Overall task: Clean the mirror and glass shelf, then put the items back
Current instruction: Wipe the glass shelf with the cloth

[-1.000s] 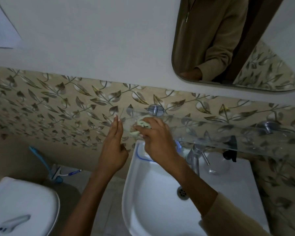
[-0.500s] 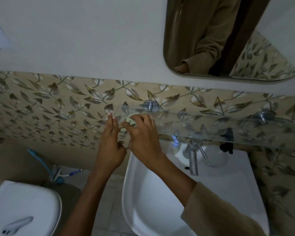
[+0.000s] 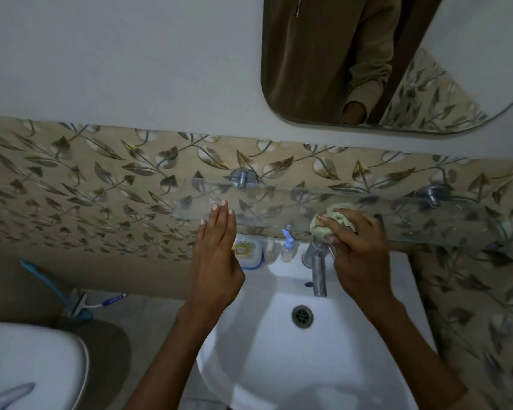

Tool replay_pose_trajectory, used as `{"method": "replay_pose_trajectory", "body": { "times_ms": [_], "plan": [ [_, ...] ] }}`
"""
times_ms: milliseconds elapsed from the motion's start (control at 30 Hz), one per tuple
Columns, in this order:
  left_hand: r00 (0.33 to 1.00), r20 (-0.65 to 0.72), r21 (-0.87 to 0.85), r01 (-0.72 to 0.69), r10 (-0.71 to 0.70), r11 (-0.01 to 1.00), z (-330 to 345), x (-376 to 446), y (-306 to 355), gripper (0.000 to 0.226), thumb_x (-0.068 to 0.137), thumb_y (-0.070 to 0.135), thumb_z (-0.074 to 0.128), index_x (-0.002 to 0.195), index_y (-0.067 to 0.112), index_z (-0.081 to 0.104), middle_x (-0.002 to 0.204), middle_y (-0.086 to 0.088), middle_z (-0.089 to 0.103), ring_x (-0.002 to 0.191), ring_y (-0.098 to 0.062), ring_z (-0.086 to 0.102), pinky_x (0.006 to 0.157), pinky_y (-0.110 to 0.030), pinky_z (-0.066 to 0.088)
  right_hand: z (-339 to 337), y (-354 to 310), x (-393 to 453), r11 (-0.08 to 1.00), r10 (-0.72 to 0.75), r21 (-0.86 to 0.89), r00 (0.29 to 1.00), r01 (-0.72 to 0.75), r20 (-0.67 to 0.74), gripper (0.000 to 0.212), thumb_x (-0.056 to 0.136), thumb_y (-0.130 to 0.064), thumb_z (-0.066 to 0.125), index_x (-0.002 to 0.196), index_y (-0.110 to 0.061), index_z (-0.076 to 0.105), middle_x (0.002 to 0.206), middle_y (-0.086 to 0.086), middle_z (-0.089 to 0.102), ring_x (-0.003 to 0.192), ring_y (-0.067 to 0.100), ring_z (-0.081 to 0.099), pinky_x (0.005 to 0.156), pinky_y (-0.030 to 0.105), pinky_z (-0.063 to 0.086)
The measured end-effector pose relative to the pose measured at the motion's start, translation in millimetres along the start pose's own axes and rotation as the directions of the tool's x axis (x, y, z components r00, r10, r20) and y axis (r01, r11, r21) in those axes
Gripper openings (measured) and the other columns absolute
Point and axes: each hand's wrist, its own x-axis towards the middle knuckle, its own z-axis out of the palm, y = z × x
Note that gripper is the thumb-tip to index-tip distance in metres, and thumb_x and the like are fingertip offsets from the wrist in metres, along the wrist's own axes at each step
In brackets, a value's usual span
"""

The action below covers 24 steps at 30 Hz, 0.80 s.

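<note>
A clear glass shelf runs along the leaf-patterned wall on two chrome brackets, with nothing standing on it. My right hand presses a crumpled pale green cloth onto the shelf's middle, above the tap. My left hand is flat with fingers straight and together, its fingertips at the shelf's front edge near the left end, holding nothing. The mirror hangs above at the upper right. A soap box, a soap bar and a small pump bottle sit on the basin's back ledge under the shelf.
A white washbasin with a chrome tap and drain lies below my hands. At the lower left is a white toilet lid. A blue brush and a toothbrush lie on the floor by the wall.
My right hand has slid the cloth along the shelf from its left end toward the middle. My left hand stayed near the left end. The items on the basin ledge came into sight.
</note>
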Motion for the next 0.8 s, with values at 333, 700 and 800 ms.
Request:
{"method": "replay_pose_trajectory", "body": {
  "times_ms": [333,700,800],
  "plan": [
    [1.000,-0.027,-0.039,0.010,-0.011,0.999,10.2,-0.6,15.8,0.079,0.077,-0.012,0.050,0.151,-0.001,0.027,0.163,-0.014,0.020,0.153,-0.026,0.013,0.122,-0.054,0.016,41.2,-105.5,24.2,0.990,-0.105,0.121,0.958,0.075,0.266,0.062,0.068,0.004,0.056,0.127,-0.012,0.069,0.137,0.013,0.062,0.133,0.034,0.052,0.110,0.041,0.034],
    [0.998,-0.049,0.011,0.036,-0.035,0.999,13.6,3.1,23.7,0.080,0.076,-0.015,0.057,0.150,-0.002,0.030,0.162,-0.014,0.021,0.152,-0.026,0.014,0.123,-0.049,0.014,9.4,-24.3,54.3,0.950,0.265,-0.257,0.890,-0.176,0.371,0.059,0.105,-0.041,0.031,0.158,-0.015,0.028,0.165,0.019,0.023,0.154,0.035,0.016,0.124,0.050,0.018],
    [0.998,-0.039,0.019,0.047,-0.046,0.999,13.6,4.9,27.2,0.080,0.075,-0.015,0.057,0.149,-0.003,0.032,0.162,-0.014,0.022,0.152,-0.027,0.016,0.123,-0.050,0.015,31.1,-73.6,52.7,0.981,0.145,-0.181,0.900,-0.075,0.411,0.062,0.106,-0.042,0.028,0.161,-0.015,0.017,0.168,0.021,0.011,0.156,0.036,0.007,0.126,0.050,0.010]
  ]
}}
